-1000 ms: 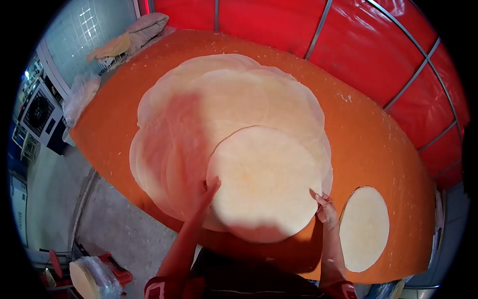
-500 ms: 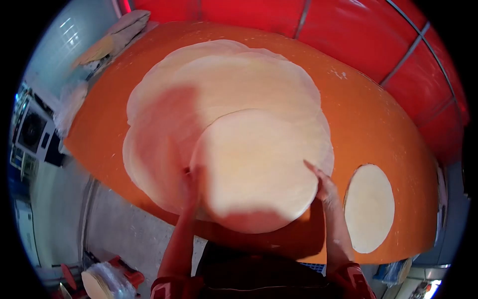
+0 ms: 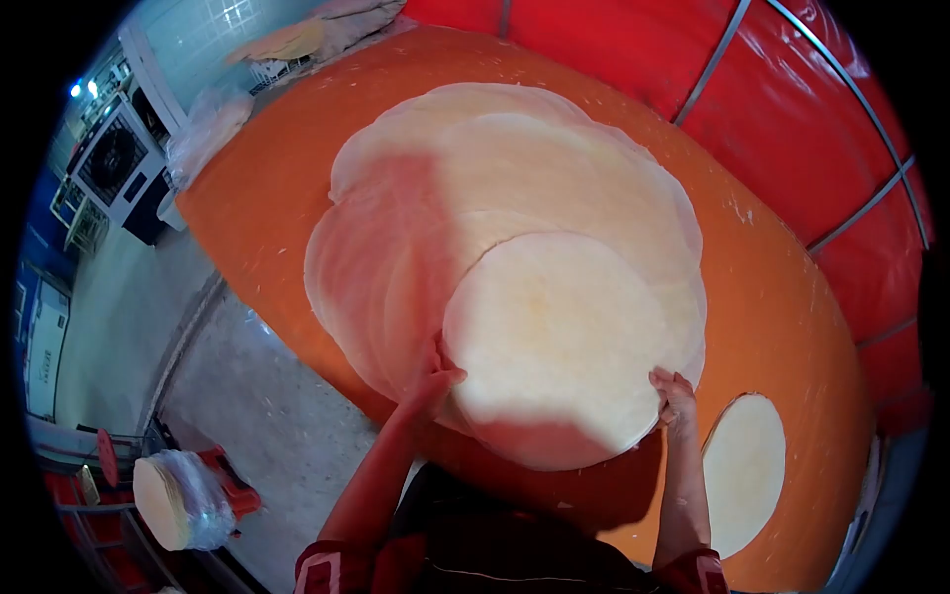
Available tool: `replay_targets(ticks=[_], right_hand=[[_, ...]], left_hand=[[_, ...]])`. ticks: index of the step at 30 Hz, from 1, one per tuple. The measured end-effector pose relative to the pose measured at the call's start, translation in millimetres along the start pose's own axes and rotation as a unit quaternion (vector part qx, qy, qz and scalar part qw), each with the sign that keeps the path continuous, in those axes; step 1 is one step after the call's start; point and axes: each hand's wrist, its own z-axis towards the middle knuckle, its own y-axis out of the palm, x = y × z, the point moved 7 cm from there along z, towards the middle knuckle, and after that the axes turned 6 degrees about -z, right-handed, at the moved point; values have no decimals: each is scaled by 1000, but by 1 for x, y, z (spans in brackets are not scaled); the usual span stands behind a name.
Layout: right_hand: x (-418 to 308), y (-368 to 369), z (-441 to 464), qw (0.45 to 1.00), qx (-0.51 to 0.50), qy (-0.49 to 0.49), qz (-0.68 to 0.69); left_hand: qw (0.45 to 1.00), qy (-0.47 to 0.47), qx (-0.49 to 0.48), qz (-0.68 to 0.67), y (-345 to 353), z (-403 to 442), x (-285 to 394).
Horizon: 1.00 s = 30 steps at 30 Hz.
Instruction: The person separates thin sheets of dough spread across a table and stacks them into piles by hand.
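A pale, thin round dough sheet lies in front of me, partly over a spread of wider, overlapping dough sheets. At its left edge, my left hand is closed with the thumb on top of the rim. My right hand pinches the opposite rim with curled fingers. The near edge hangs in shadow close to my body. To the right, a smaller round dough sheet rests alone on the orange table.
Red wall panels rise behind the table. Plastic-wrapped round sheets sit on a red stand at lower left. A fan unit stands on the floor at left. Folded cloth and a plastic bag lie by the far left edge.
The view has turned left, so the table appears shifted rightward. My left hand has come from a blur to a closed grip on the sheet's rim; the right fingers have curled in.
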Motion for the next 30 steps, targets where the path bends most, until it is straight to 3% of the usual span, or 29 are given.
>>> replay_targets(ticks=[2, 5, 6, 8, 9, 11, 12, 14, 15, 17, 18, 20, 21, 23, 24, 25, 27, 30], right_hand=[[7, -4, 8, 998, -58, 33, -5], [10, 9, -2, 983, -160, 79, -42], [-11, 28, -18, 982, -174, 65, 26], [-42, 64, -37, 962, -253, 20, 99], [-39, 66, -35, 962, -255, 20, 98], [-42, 63, -23, 966, -198, -105, -128], [-37, 64, -25, 966, -199, -107, -128], [-24, 48, -32, 975, -66, -136, -162], [-16, 38, -33, 975, -65, -136, -163], [4, 20, -32, 994, -68, -39, -72], [3, 21, -36, 994, -86, -52, -30], [-3, 20, -40, 990, -128, -42, -29], [-5, 23, -43, 985, -168, -33, -26], [-13, 27, -38, 986, -162, 20, 28], [-11, 29, -37, 982, -154, 73, 81], [-4, 27, -31, 982, -155, 74, 82], [11, -1, -9, 1000, 10, -5, 29], [14, -3, -4, 996, -12, -82, 41]], left_hand=[[954, -68, -53, -288, -3, 2, -17], [936, -101, 27, -336, -7, -11, -4], [935, -97, 32, -341, -7, -10, -11], [988, 31, 6, -154, -5, -7, -12], [988, 32, 8, -154, -6, -8, -16], [998, 54, 13, -21, -6, -6, -12], [998, 56, 14, -21, -6, -6, -8], [997, -39, 49, -52, -10, -10, -16], [997, -39, 49, -52, -12, -11, -17], [994, -44, 58, -77, -16, -10, -23], [993, -45, 62, -86, -17, -10, -24], [973, 41, 14, -228, -10, -6, -9], [973, 42, 15, -228, -11, -7, -6], [953, -78, 43, -290, -14, -11, -16], [953, -77, 44, -290, -16, -11, -16], [955, -81, 40, -284, -17, -12, -16], [956, -85, 37, -278, -20, -12, -17], [946, -156, 39, -280, -20, -10, -24]])
